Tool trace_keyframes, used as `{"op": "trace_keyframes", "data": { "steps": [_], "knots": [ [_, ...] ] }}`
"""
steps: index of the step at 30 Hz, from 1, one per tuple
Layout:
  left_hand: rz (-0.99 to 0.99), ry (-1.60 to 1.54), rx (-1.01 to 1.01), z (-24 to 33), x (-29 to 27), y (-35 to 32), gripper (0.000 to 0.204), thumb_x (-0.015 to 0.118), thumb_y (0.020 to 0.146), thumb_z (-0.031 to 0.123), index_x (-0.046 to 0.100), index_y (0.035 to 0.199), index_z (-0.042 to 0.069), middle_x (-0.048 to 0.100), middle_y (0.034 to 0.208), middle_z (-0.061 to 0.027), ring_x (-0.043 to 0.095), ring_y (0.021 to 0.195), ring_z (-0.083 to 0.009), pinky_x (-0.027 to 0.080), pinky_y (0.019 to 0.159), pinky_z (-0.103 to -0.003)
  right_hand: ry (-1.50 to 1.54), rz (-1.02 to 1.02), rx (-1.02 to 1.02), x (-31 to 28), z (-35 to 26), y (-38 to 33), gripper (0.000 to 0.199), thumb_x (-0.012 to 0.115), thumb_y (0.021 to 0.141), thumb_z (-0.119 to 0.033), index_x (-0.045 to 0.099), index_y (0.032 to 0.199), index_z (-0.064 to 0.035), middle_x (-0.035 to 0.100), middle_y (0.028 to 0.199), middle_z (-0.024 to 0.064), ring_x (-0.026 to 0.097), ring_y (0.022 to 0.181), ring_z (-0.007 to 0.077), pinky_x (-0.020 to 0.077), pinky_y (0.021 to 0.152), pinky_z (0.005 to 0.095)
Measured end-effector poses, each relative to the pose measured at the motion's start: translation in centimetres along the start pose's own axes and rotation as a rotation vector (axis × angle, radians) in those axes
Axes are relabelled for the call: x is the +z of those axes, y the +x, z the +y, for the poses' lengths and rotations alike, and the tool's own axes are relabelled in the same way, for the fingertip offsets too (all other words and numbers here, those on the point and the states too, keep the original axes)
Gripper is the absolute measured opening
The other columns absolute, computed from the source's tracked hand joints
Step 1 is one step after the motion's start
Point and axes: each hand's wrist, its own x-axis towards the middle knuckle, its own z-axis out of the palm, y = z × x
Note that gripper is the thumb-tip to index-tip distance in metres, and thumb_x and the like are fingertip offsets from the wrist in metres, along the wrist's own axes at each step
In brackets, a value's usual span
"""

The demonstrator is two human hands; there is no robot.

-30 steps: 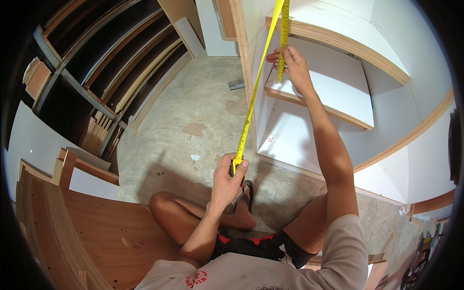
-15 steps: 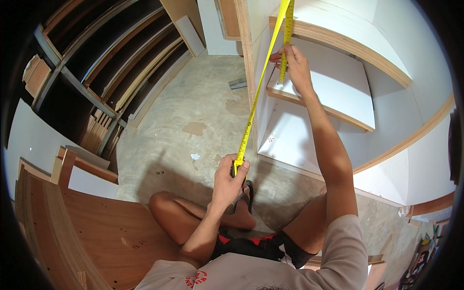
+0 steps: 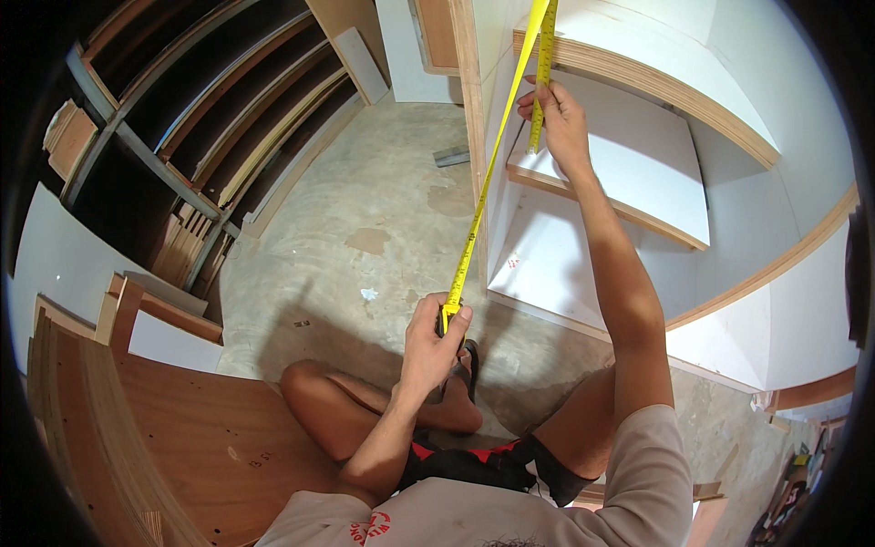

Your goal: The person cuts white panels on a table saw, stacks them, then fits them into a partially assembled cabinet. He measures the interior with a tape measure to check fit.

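Observation:
My left hand (image 3: 428, 351) is closed around the case of a yellow tape measure, low in the middle above my crossed legs. From it the long blade (image 3: 489, 178) runs up and slightly right, past the top edge of the picture. A second length of the same blade hangs down at the upper right, its end in front of a white shelf board (image 3: 629, 150). My right hand (image 3: 561, 123) pinches that hanging length near its end, with the other fingers loosely curled. The board has a bare plywood edge and sits inside a white cabinet (image 3: 551, 242).
Above the board is a fixed shelf with a plywood edge (image 3: 674, 91). At the left stands a dark rack (image 3: 169, 169) with stacked boards. A brown wood panel (image 3: 210, 438) lies beside my leg. A small grey piece (image 3: 449, 158) rests on the concrete floor (image 3: 319, 237).
Almost nothing differs. The hanging tape end and my right hand sit very slightly higher against the shelf board; my left hand keeps its grip on the case.

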Motion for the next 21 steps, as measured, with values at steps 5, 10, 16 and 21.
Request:
{"op": "trace_keyframes", "data": {
  "steps": [5, 10, 16, 21],
  "knots": [
    [0.028, -0.033, 0.034, -0.2, 0.1, 0.0, 0.034, 0.069, 0.102, 0.029, 0.062, 0.116, -0.001, 0.057, 0.098, -0.0118, 0.058, 0.083, -0.0204, 0.053, 0.066, -0.036, 0.006, 0.023, -0.022, 0.2, -0.4, 0.0, 0.034, 0.045, 0.115, -0.023, 0.061, 0.134, 0.0002, 0.067, 0.092, 0.0076, 0.064, 0.086, 0.0156, 0.0539, 0.085, 0.0315],
    [0.009, 0.027, 0.038, -1.1, 0.0, 0.1, 0.034, 0.067, 0.104, 0.032, 0.060, 0.119, 0.002, 0.061, 0.092, -0.0066, 0.061, 0.079, -0.0136, 0.058, 0.063, -0.032, 0.039, 0.059, -0.025, 0.7, 0.1, 0.2, 0.033, 0.045, 0.116, -0.029, 0.063, 0.119, -0.0017, 0.063, 0.086, 0.0056, 0.060, 0.080, 0.0136, 0.0523, 0.079, 0.0302],
    [0.001, -0.026, 0.009, -0.7, 0.2, 0.0, 0.034, 0.068, 0.103, 0.032, 0.062, 0.117, 0.001, 0.060, 0.095, -0.0092, 0.059, 0.081, -0.0173, 0.054, 0.067, -0.034, 0.039, 0.065, -0.016, 0.7, 0.3, 0.4, 0.038, 0.044, 0.116, -0.035, 0.060, 0.110, -0.0020, 0.062, 0.085, 0.0057, 0.058, 0.079, 0.0132, 0.0515, 0.077, 0.0296],
    [0.003, 0.001, 0.019, -0.7, 0.0, 0.1, 0.034, 0.068, 0.104, 0.032, 0.061, 0.117, 0.001, 0.059, 0.096, -0.0088, 0.060, 0.081, -0.0160, 0.056, 0.063, -0.033, 0.038, 0.065, -0.004, 0.8, 0.3, 0.5, 0.039, 0.043, 0.116, -0.037, 0.059, 0.106, -0.0029, 0.062, 0.083, 0.0056, 0.058, 0.077, 0.0129, 0.0504, 0.075, 0.0291]
  ]
}}
